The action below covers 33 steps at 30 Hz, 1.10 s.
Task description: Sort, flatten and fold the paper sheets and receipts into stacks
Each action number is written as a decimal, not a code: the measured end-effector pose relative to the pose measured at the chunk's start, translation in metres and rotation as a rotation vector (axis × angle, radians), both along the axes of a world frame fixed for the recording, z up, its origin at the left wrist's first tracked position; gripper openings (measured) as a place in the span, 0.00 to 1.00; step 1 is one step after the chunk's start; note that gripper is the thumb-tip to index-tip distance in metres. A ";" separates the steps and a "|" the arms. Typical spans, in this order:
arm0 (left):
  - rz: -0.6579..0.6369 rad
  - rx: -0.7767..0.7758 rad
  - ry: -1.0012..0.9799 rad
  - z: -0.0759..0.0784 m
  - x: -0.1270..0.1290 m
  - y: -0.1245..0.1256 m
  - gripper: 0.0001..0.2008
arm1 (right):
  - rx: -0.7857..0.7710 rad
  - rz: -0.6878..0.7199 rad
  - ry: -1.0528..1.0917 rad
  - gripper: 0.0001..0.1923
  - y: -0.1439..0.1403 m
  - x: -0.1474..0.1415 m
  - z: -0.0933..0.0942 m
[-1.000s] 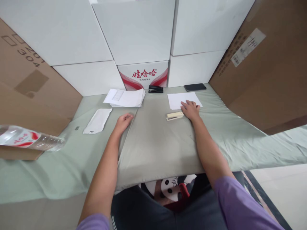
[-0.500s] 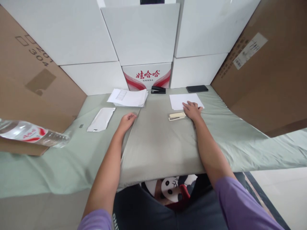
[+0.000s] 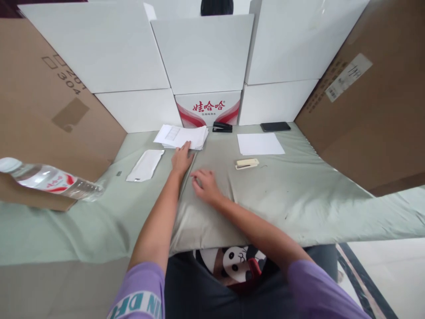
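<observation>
My left hand (image 3: 182, 159) lies with its fingers stretched out, the fingertips at the front edge of a stack of white papers (image 3: 189, 136). My right hand (image 3: 206, 187) rests on the cloth just right of it and a little nearer to me, with loosely bent fingers and nothing visible in them. To the right of my right hand lies a cream stapler (image 3: 247, 163). Beyond that stapler a white sheet of paper (image 3: 260, 144) lies flat. A black stapler (image 3: 222, 127) sits behind, beside the stack.
A flat white packet (image 3: 146, 165) lies left of my left hand. A water bottle (image 3: 56, 180) leans at the left. A black phone (image 3: 275, 126) lies at the back right. White boxes (image 3: 202, 53) and brown cartons (image 3: 375, 110) wall in the green cloth (image 3: 265, 212).
My left hand has moved forward to the stack's front edge. My right hand has left the white sheet and come across to the left, near my left hand. The view has shifted slightly.
</observation>
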<state>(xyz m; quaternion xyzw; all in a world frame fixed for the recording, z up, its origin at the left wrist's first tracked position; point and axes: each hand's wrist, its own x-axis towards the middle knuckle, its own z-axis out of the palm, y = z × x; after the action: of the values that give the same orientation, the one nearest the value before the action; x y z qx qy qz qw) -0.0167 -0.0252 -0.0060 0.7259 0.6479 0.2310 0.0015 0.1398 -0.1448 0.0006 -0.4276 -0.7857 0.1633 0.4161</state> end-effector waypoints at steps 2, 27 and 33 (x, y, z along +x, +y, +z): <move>0.066 -0.020 0.001 0.000 0.004 0.006 0.29 | -0.051 0.094 0.063 0.11 -0.001 -0.013 -0.015; -0.012 0.261 -0.291 0.015 0.008 -0.014 0.21 | -0.765 -0.216 1.310 0.12 0.050 0.028 -0.019; 0.100 0.053 -0.051 0.002 -0.007 0.031 0.33 | -0.618 -0.202 1.365 0.14 0.050 0.026 -0.027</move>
<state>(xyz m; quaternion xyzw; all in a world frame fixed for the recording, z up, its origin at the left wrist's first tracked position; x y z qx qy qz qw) -0.0239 0.0056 -0.0043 0.6861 0.6769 0.2662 -0.0126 0.1655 -0.0945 -0.0260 -0.3987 -0.2288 0.5660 0.6844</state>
